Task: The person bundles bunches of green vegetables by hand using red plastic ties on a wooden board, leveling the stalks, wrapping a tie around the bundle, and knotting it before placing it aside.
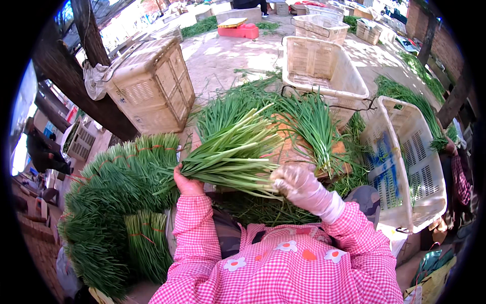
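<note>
Looking down in the head view: clasps a loose bunch of green stalks in the left hand, fingers curled round toward the leafy end, in front of the low orange-brown desk. Has the gloved right hand just beside the pale ends, fingers bent inward; cannot tell whether pinching any. Shows loose stalks lying ahead, banded bundles massed at left, plus a tipped crate beyond and a blue-marked crate at right.
</note>
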{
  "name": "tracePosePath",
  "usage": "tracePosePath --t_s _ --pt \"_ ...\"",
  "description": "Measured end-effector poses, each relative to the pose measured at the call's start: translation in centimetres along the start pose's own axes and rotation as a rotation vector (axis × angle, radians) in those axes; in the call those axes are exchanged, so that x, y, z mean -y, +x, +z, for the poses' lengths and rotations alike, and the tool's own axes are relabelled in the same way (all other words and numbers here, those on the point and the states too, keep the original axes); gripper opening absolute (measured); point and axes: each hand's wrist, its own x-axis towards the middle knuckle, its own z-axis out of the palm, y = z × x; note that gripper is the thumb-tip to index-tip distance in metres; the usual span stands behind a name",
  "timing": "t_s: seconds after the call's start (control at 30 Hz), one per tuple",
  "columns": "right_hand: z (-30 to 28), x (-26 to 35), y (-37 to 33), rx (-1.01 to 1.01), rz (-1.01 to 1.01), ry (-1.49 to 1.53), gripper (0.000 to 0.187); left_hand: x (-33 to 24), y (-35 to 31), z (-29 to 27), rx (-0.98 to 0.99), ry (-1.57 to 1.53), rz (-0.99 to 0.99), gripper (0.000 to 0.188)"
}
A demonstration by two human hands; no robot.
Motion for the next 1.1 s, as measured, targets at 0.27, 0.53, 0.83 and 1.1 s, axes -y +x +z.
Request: tracePosePath --t_s 0.27,0.53,0.83,1.1 --pt "-3.8 -0.4 1.7 -0.313 0.014 0.100 0.015 0.6 -1.9 1.4 0.068 0.025 -0.008 0.060" --pt "1.2 -4.0 3.2 -0.330 0.139 0.451 0.031 0.8 -0.2 -0.4 0.246 -0.047 -0.108 0.057" --pt "1.2 -2.3 1.9 -0.252 0.527 1.517 0.023 0.6 2.3 -2.1 0.237 -0.073 -0.036 0.063" --pt "-9.4 -6.3 -3.5 -0.468 0.376 1.162 0.010 -0.2 0.3 -0.9 0.101 -0.052 0.050 0.045"
